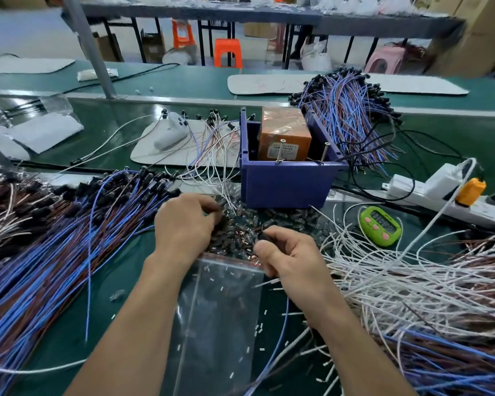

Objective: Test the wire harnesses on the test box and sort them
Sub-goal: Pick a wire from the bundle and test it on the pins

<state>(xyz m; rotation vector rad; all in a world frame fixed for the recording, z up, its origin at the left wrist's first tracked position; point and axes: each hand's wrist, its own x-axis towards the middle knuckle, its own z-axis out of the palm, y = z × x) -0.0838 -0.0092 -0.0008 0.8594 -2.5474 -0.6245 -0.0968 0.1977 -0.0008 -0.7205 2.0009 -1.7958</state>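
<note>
The bin [286, 181] stands at your 12 o'clock, with the box [285, 132] in it. Just before it lies the parts heap [240, 238], and the bag [220, 310] lies at 6 o'clock, between your forearms. Your right hand [289, 258] holds a harness [262, 235] over the heap. The left wires [55, 252] spread at 9 o'clock, the right wires [412, 281] at 3, the far wires [349, 110] behind the bin at 1. The mat [155, 155] lies at 11 with the remote [170, 132] on it. The timer [380, 225] sits at 2, with the power strip [429, 195] behind it.

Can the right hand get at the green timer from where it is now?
Probably yes: the green timer lies uncovered right of the right hand, only loose white wires between. But its fingers are pinching a small black part.
</note>
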